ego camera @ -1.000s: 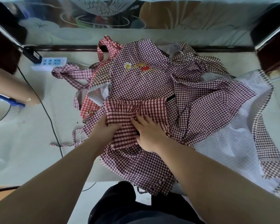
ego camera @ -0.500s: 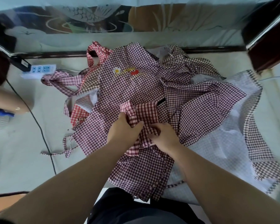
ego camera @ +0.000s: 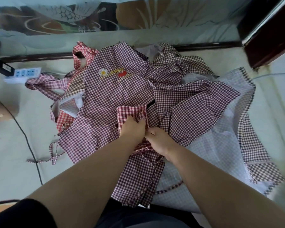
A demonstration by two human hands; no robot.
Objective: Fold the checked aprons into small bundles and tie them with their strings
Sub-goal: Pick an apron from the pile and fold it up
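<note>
At the far left of the desk [ego camera: 13, 163] lay a white power strip [ego camera: 23, 74], and a black cable [ego camera: 29, 143] ran from the left edge toward the near edge. Right of the cable, loose apron strings [ego camera: 53, 155] trailed off the heap of checked aprons that covered the middle of the desk. A knot of pink checked straps [ego camera: 44, 83] stuck out of the heap's left side, with a red checked apron [ego camera: 65, 118] partly buried just beside it. On top of them spread the maroon checked apron [ego camera: 109, 96], its daisy embroidery [ego camera: 113, 73] facing up on the far half. Near the middle of that apron sat the folded bundle [ego camera: 132, 111] of redder check. My left hand [ego camera: 132, 129] gripped the bundle's near edge with curled fingers. My right hand [ego camera: 160, 140] touched it on the right, fingers curled too and pinching the gathered cloth of the same bundle; whether a string was among it I could not tell. Further right a brown checked apron [ego camera: 176, 63] lay crumpled at the far side. A pale-lined apron [ego camera: 220, 145] with a dark checked border spread toward the right edge and hung over the near one. A dark wooden piece of furniture [ego camera: 270, 33] stood at the far right corner.
</note>
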